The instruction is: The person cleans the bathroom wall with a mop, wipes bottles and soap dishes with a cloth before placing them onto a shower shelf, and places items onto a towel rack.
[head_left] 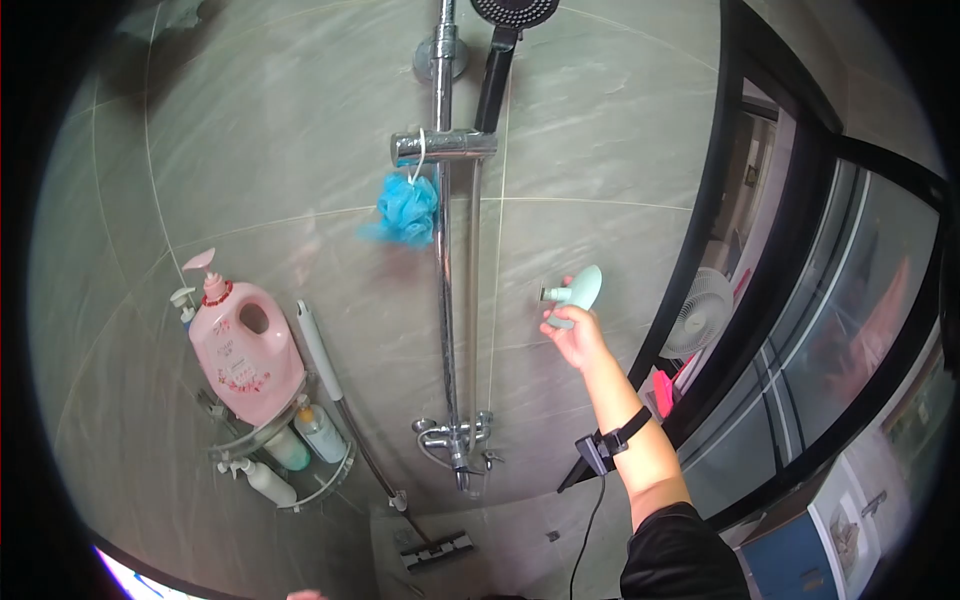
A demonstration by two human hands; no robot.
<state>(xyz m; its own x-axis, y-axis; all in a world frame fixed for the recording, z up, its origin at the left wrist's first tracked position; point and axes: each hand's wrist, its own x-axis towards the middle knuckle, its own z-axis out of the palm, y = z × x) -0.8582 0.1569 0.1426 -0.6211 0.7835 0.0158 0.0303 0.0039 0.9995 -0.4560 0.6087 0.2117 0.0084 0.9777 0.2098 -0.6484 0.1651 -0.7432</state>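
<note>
My right hand (575, 338) is raised near the tiled wall, its fingers closed round a pale green piece (582, 290). That piece has a flat oval disc and a short neck; I cannot make out its exact kind. The neck points left to a small metallic bit (545, 294) at the wall, and whether the two are joined is unclear. Only a sliver of my left hand (306, 595) shows at the bottom edge, its fingers mostly hidden. A black strap with a small device (600, 450) sits on my right forearm, with a cable hanging down.
A chrome shower rail (443, 300) carries a black shower head (497, 70) and a blue bath puff (407, 210). Left, a corner shelf (325, 490) holds a pink pump bottle (245, 350) and several smaller bottles. A floor squeegee (436, 550) leans there. Right stands a black-framed glass door (690, 255).
</note>
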